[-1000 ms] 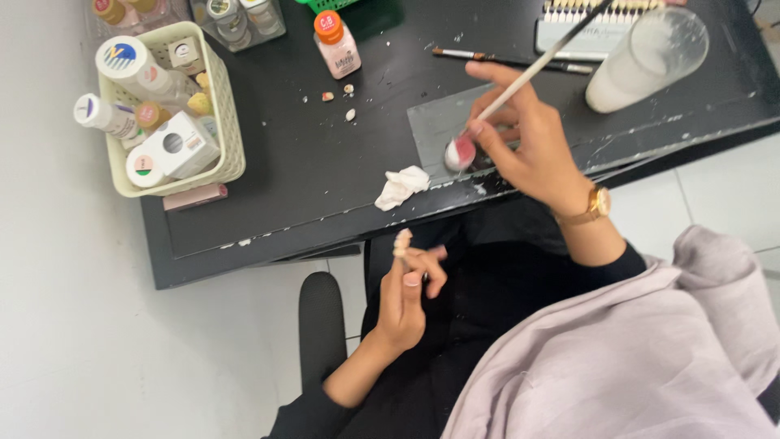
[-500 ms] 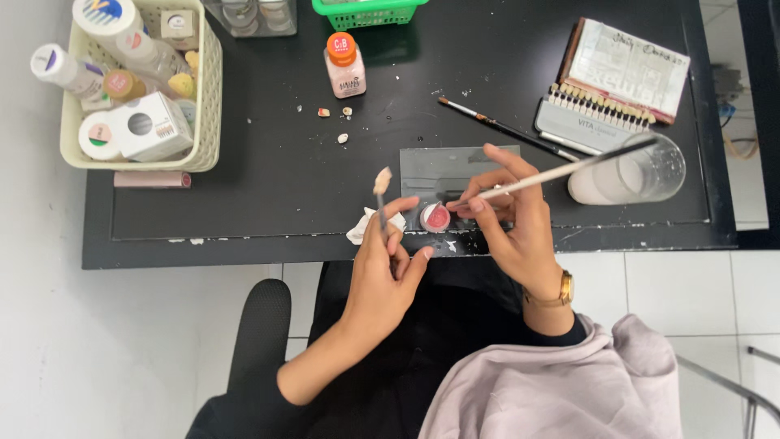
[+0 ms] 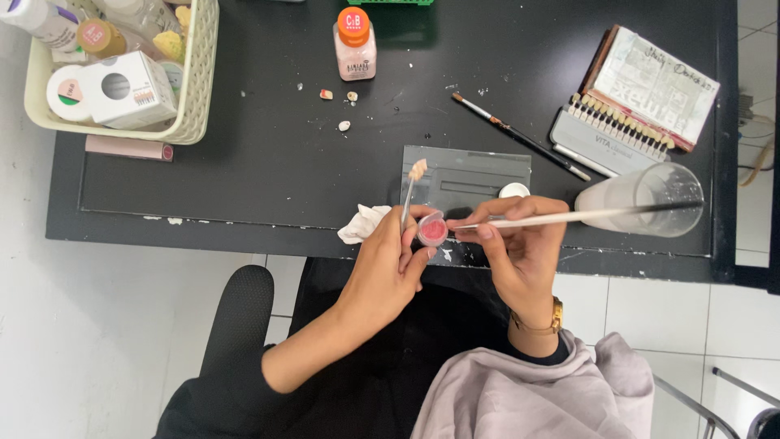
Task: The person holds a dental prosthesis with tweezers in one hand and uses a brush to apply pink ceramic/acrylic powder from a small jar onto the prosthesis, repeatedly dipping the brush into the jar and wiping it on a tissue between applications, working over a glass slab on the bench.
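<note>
At the lower middle of the frame, the left hand [image 3: 388, 272] has its grip closed around 2 things: a small jar [image 3: 432, 230] of pink paste pinched between thumb and fingertips, and a thin rod [image 3: 406, 203] rising from the fingers with a tooth-shaped piece [image 3: 418, 169] on its tip. Just to the right, the right hand [image 3: 524, 248] clenches a long white brush [image 3: 569, 217] like a pen, its fine end touching the jar's rim. Both hands hover at the near edge of the black table [image 3: 244, 179], over a grey slab [image 3: 479, 175]. A crumpled tissue [image 3: 361, 223] lies beside the left hand.
</note>
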The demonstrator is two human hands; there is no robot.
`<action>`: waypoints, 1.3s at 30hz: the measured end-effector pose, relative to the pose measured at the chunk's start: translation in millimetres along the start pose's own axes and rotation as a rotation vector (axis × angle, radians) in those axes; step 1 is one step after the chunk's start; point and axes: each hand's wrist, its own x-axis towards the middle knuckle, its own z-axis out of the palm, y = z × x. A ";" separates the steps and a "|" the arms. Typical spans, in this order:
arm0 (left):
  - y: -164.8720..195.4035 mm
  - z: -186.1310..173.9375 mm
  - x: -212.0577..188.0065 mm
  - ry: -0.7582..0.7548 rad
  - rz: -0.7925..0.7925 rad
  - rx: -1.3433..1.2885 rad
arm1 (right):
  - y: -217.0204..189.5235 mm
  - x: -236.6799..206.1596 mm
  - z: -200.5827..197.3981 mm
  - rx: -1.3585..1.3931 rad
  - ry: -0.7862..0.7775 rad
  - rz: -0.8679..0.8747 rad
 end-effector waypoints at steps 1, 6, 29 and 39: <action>1.1 0.4 -1.6 0.029 0.075 0.075 | -0.2 0.3 -1.2 0.011 0.011 -0.009; 6.0 1.0 -12.7 0.003 0.034 0.004 | -6.0 -2.7 -4.6 0.018 -0.025 -0.057; 13.5 -4.8 -25.6 0.046 0.279 0.193 | -3.9 -6.8 -9.3 -0.163 -0.035 -0.287; 17.6 -7.5 -25.2 0.059 0.333 0.242 | -18.4 -4.2 -9.2 -0.398 -0.063 -0.250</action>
